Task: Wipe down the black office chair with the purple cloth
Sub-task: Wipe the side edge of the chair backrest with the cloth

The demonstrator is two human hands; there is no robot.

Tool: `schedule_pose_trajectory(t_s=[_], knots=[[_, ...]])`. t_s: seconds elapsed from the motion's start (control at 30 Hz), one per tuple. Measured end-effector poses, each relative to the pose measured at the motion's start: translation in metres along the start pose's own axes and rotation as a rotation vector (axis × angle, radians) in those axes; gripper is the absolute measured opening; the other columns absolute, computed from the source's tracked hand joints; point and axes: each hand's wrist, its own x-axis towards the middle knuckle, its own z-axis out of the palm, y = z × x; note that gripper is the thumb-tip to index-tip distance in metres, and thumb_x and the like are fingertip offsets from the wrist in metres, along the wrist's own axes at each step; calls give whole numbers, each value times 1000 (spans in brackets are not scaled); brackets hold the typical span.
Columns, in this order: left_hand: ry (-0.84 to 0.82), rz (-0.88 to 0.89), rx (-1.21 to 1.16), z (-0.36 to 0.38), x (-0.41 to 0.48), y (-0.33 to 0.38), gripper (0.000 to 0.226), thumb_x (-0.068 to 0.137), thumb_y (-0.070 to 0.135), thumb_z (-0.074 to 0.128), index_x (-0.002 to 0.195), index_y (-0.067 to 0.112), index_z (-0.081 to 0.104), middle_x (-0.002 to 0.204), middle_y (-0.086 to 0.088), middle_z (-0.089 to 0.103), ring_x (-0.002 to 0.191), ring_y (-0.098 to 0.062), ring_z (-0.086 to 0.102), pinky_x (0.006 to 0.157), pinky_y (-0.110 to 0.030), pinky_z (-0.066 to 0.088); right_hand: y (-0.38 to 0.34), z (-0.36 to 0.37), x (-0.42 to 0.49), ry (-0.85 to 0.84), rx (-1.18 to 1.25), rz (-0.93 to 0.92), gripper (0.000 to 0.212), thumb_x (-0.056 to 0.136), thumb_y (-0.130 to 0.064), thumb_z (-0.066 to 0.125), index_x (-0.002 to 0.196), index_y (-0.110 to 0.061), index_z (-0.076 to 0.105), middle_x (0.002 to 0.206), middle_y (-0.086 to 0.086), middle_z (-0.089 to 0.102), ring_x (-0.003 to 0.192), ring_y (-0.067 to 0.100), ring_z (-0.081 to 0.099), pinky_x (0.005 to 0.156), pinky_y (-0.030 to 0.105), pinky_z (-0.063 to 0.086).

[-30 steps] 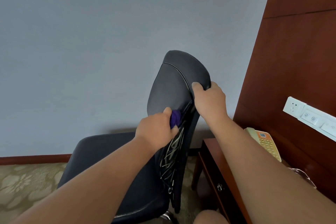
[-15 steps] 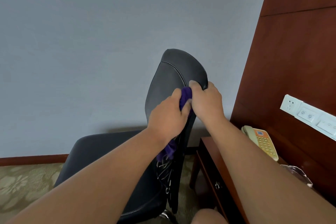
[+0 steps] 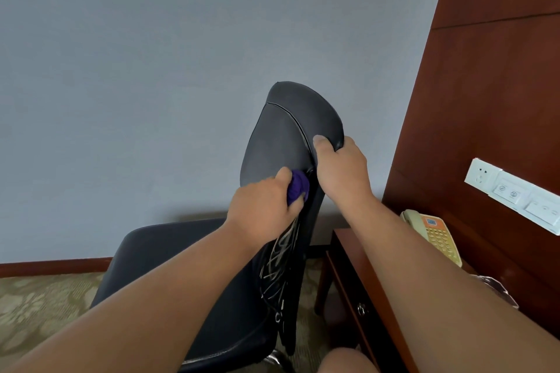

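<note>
The black office chair [image 3: 285,136] stands in the middle, its backrest seen edge-on and its seat [image 3: 169,254] spreading to the lower left. My left hand [image 3: 260,209] grips the bunched purple cloth [image 3: 298,186] and presses it against the front face of the backrest, near its right edge. My right hand [image 3: 341,169] grips the top right edge of the backrest, thumb on the front face and fingers wrapped behind. Most of the cloth is hidden inside my left fist.
A dark wooden side table [image 3: 357,275] stands just right of the chair, with a beige telephone [image 3: 433,233] on it. A wooden wall panel [image 3: 485,100] carries white sockets [image 3: 512,191]. A grey wall lies behind, patterned carpet [image 3: 39,306] below.
My left hand with the cloth went up the backrest edge to meet my right hand, then came back down a little. My right hand stays on the top edge.
</note>
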Motion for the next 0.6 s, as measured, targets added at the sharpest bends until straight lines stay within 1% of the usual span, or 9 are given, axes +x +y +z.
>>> schedule_pose_trajectory(t_s=[0.03,0.13,0.2,0.23,0.33,0.37,0.47,0.53,0.6], knots=[[15,7,17,-3,2,2,32,99,51,46,95,23,31,69,10,40,60,-22,46,55,-32,38,0,0,0,1,0,-4,25,97,-48,50,105,-24,52,98,-5,59,93,22,58,82,36,48],[79,52,70,-13,7,10,32,101,51,42,95,23,27,74,9,42,57,-21,42,51,-31,31,2,2,1,-2,17,1,24,97,-48,50,105,-25,52,103,-4,60,97,22,60,88,38,50],[134,70,33,-18,11,14,31,102,49,42,96,24,26,76,10,41,56,-19,40,48,-31,25,3,3,2,2,37,7,25,95,-49,51,104,-26,53,104,-4,62,98,22,62,91,43,52],[138,74,14,-18,14,15,29,102,48,42,97,24,26,78,10,42,57,-19,40,48,-31,25,4,4,3,3,43,9,25,94,-50,52,104,-27,54,104,-4,63,97,21,62,92,46,53],[92,62,-42,-15,18,15,26,104,49,37,98,25,30,82,6,52,62,-22,46,56,-33,35,5,4,4,1,52,10,26,93,-51,52,105,-27,54,104,-4,63,97,21,63,93,48,53],[68,53,-68,-13,18,14,26,104,49,37,96,26,29,81,5,53,63,-23,47,57,-33,37,5,4,5,0,53,10,26,93,-50,52,105,-27,53,105,-4,63,98,21,62,93,48,53],[1,32,-113,-7,18,8,27,102,48,41,93,25,33,68,8,46,62,-23,47,58,-34,37,5,1,6,-1,51,12,25,95,-49,51,107,-27,52,107,-3,62,101,22,60,94,44,51],[-59,3,-93,0,9,2,27,101,47,44,92,24,33,65,7,45,63,-24,50,57,-33,39,5,0,6,-5,46,12,26,95,-49,51,106,-26,53,103,-5,61,100,22,60,90,40,50],[-130,-34,-63,11,-6,-5,25,100,47,44,95,25,34,67,7,48,65,-25,56,59,-33,43,5,0,6,-11,47,18,26,95,-50,51,106,-26,53,98,-9,59,98,22,60,88,39,50]])
